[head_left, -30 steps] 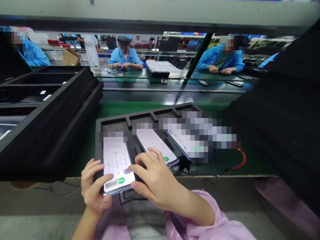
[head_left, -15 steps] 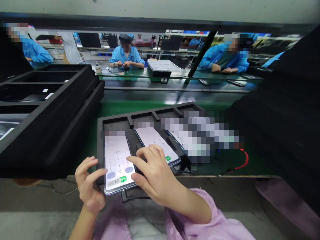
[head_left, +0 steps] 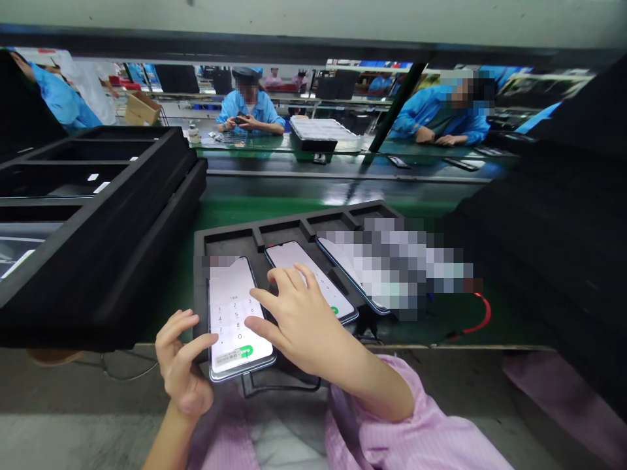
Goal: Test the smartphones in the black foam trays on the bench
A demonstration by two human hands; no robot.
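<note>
Several phones lie tilted in a black foam tray (head_left: 230,238) on the green belt. The nearest phone (head_left: 236,316) shows a lit white dial pad. My left hand (head_left: 182,362) rests at its left edge, fingers loosely spread, the index fingertip touching the phone's side. My right hand (head_left: 291,320) hovers over the phones with fingers stretched out; its thumb and index finger touch the dial pad's right side. A second lit phone (head_left: 313,281) lies partly under my right hand. Neither hand grips anything.
Stacked black foam trays (head_left: 93,215) stand at my left, and a tall black stack (head_left: 553,228) at my right. A red cable (head_left: 477,320) lies on the belt. Across the conveyor (head_left: 343,186), people in blue coats sit at a bench.
My right hand has slid slightly forward and left on the dial pad. My left hand has shifted a little right along the phone's edge. The view has drifted slightly.
</note>
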